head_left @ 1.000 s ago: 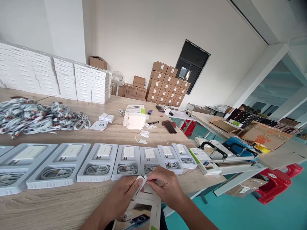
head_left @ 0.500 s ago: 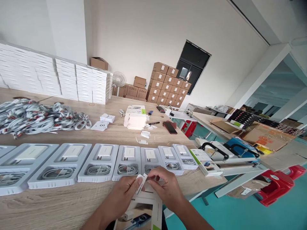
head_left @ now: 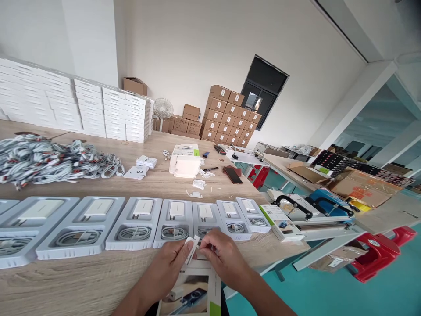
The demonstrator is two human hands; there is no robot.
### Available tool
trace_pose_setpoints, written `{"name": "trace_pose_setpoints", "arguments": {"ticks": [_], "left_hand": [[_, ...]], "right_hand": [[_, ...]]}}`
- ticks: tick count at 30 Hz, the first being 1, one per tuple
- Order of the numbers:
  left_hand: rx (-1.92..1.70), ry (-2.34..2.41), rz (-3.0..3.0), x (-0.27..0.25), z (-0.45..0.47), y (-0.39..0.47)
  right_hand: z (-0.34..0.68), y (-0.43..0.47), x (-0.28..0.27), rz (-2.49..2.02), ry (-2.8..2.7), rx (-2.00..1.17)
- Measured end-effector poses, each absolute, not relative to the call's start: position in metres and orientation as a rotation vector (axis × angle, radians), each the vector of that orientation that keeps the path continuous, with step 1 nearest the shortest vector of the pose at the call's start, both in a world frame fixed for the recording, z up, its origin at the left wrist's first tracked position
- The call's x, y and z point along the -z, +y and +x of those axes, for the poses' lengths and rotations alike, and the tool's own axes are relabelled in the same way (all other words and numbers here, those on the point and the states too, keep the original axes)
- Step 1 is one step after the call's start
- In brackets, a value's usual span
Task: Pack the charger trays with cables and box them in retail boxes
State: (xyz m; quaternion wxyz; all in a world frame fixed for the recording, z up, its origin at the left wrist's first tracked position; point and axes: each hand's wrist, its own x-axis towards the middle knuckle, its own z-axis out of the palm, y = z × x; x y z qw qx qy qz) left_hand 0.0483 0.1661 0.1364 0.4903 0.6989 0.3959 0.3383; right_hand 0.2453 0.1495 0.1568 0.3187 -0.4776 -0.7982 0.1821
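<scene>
Between my forearms at the bottom stands a printed cardboard box (head_left: 190,295) with a phone picture and a green corner. My left hand (head_left: 169,263) pinches a narrow white flap (head_left: 191,251) at the box's upper end, thumb on top. My right hand (head_left: 223,254) is closed just right of that flap, its thumb and forefinger pressed together; what lies between them is hidden. Just beyond my hands runs a row of grey plastic trays (head_left: 131,241), each with a white plug charger (head_left: 143,207) and a coiled white cable (head_left: 134,233). My right hand partly covers one tray.
A heap of white cables (head_left: 62,162) lies at left, before stacked white boxes (head_left: 108,115). Cards (head_left: 146,161), a pile of flat cartons (head_left: 184,161) and a phone (head_left: 233,174) sit mid-table. A finished-looking box (head_left: 283,224) rests near the right edge, beside a clamp machine (head_left: 312,208).
The white flap in my left hand has tilted slightly. My right fingers have shifted a little left, closer to it. The trays stay where they were.
</scene>
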Motion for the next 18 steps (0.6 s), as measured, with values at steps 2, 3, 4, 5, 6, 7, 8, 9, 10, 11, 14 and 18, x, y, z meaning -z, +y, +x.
{"name": "trace_pose_setpoints", "arguments": {"ticks": [2, 3, 4, 5, 6, 7, 8, 9, 10, 11, 14, 18], "left_hand": [[-0.837, 0.991, 1.602, -0.138, 0.047, 0.166], [-0.838, 1.005, 1.564, -0.139, 0.047, 0.166], [-0.835, 1.018, 1.536, -0.139, 0.047, 0.166], [-0.832, 1.029, 1.521, -0.140, 0.047, 0.166], [-0.833, 1.037, 1.516, -0.139, 0.047, 0.166], [-0.837, 1.043, 1.516, -0.139, 0.047, 0.166], [-0.845, 1.055, 1.514, -0.138, 0.048, 0.167], [-0.854, 1.075, 1.509, -0.137, 0.048, 0.167], [-0.862, 1.103, 1.507, -0.136, 0.048, 0.167], [-0.864, 1.134, 1.508, -0.135, 0.048, 0.167], [-0.867, 1.225, 1.525, -0.133, 0.047, 0.165], [-0.884, 1.251, 1.525, -0.134, 0.047, 0.164]], "right_hand": [[0.251, 0.146, -0.161, -1.264, -2.091, -0.553], [0.256, 0.147, -0.164, -1.282, -2.044, -0.587], [0.260, 0.151, -0.168, -1.302, -1.977, -0.602], [0.264, 0.158, -0.172, -1.318, -1.903, -0.594], [0.267, 0.169, -0.176, -1.327, -1.835, -0.557], [0.270, 0.183, -0.180, -1.340, -1.785, -0.494], [0.272, 0.200, -0.183, -1.359, -1.753, -0.422], [0.272, 0.219, -0.184, -1.388, -1.732, -0.346], [0.273, 0.239, -0.185, -1.430, -1.724, -0.279], [0.273, 0.259, -0.185, -1.451, -1.724, -0.250], [0.271, 0.303, -0.180, -1.465, -1.762, -0.254], [0.268, 0.296, -0.173, -1.430, -1.815, -0.264]]}}
